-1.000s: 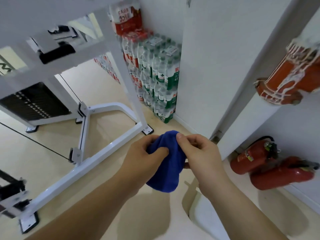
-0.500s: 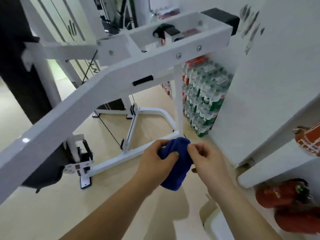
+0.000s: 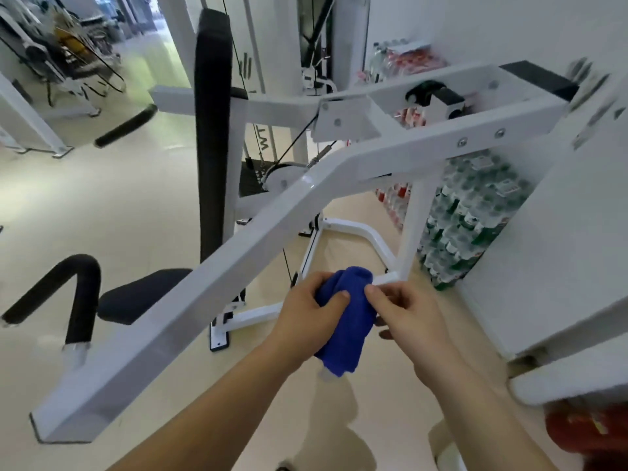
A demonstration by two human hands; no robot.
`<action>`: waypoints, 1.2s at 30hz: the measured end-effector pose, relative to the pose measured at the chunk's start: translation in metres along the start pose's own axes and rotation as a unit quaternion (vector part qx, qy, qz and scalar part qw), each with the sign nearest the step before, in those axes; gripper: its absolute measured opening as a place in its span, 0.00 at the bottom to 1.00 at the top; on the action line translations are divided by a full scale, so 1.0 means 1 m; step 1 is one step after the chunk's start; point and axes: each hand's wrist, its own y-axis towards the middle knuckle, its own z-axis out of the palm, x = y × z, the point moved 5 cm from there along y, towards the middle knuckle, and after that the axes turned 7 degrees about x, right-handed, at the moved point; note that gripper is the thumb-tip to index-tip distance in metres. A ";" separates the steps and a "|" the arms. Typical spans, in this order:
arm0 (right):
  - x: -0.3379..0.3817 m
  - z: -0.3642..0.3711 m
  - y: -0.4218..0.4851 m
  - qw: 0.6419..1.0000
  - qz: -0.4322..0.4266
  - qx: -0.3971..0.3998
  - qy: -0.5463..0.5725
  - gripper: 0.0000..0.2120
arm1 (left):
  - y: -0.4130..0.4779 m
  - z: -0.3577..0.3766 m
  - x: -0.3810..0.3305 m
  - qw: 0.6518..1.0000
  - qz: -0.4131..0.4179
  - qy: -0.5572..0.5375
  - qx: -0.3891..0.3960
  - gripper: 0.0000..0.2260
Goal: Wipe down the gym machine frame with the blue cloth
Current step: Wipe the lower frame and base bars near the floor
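- Near the middle, just right of the sloping white beam, both hands hold the blue cloth bunched between them.
- Left hand: its grip is curled round the cloth's left side, thumb on top. Right hand: its grip pinches the upper right edge.
- The cloth seems clear of the gym machine frame; wiping looks not yet begun.
- Around: black back pad and seat on the left, a thin cable under the beam, and water bottle packs far right. Nothing blocks the beam.
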 end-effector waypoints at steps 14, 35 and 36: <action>0.069 0.172 0.042 0.983 -0.126 0.084 -0.104 0.02 | -0.045 -0.165 0.011 0.951 0.042 0.210 -0.224 0.10; 0.106 0.439 -0.011 0.932 -0.193 0.108 -0.287 0.09 | -0.185 -0.426 0.113 0.938 0.012 0.315 -0.144 0.14; 0.107 0.455 -0.014 0.932 -0.190 0.094 -0.294 0.10 | -0.187 -0.444 0.110 0.946 0.026 0.285 -0.155 0.12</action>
